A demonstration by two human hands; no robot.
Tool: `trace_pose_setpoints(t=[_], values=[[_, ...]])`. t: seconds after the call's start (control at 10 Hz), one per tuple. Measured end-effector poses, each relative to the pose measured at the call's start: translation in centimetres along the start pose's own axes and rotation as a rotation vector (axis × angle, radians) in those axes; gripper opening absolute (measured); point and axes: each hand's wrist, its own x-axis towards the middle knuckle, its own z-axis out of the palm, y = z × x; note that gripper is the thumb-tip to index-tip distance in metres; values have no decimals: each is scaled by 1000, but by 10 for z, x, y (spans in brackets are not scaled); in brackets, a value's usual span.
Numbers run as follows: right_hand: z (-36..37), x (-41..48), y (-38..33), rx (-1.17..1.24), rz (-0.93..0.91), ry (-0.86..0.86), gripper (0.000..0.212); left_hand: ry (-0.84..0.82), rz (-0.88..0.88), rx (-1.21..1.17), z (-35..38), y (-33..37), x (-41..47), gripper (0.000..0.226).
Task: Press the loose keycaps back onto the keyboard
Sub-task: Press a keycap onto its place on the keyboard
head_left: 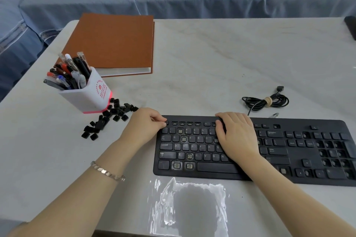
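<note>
Mostly undone: the loose keycaps (pixel 107 119) lie heaped left of the keyboard (pixel 308 152) (at least 6 sockets bare), the left hand (pixel 144 123) curls its fingers at the top-left corner, any cap hidden, and the right hand (pixel 237 134) rests its fingers together on the function row.

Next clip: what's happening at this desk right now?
A person is refitting keys on a black keyboard. The left hand works with curled fingers at the keyboard's top-left corner; whether it holds a keycap is hidden. The right hand rests flat across the middle rows. Several sockets are bare, and a pile of loose keycaps lies beside the pen holder.
</note>
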Motion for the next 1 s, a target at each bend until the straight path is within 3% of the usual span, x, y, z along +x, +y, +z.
trace_pose_setpoints(t=[0.2, 0.5, 0.6, 1.0], values=[[0, 1, 0, 2, 1, -4, 36, 119, 54, -112, 13, -7, -16, 5], [0, 1, 0, -6, -10, -2, 36, 199, -174, -397, 22, -1, -9, 18], [0, 0, 0, -5, -7, 2, 36, 186, -264, -535, 20, -2, -10, 26], [0, 0, 1, 6, 1, 1, 36, 11, -492, -894, 13, -6, -7, 19]])
